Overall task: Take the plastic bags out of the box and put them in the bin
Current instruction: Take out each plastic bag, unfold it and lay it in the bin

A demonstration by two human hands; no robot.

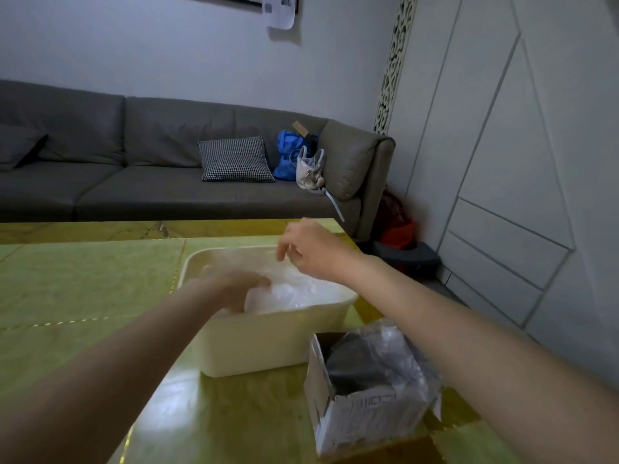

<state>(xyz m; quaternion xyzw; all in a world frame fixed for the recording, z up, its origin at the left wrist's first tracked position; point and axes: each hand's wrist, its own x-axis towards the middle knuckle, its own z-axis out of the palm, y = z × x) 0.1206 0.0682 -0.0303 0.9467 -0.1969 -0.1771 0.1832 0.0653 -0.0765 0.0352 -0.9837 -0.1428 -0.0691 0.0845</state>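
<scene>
Bin (268, 343) on table (83, 296); box (365, 410) right-front of bin.

We see a cream rectangular plastic bin (268, 339) on the yellow-green marbled tabletop (83, 289). Behind the bin stands a grey fabric sofa (150, 182), bearing a black-and-white houndstooth cushion (234, 159) beside a blue crumpled bag (288, 152).

clear plastic bags (294, 291) inside white bin (268, 339)

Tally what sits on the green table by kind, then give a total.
Cream plastic bin: 1
Small cardboard box: 1
Heap of clear plastic bags in the bin, individual bags too blurred to count: 1
Clear plastic bag sticking out of the box: 1
Total: 4
</scene>
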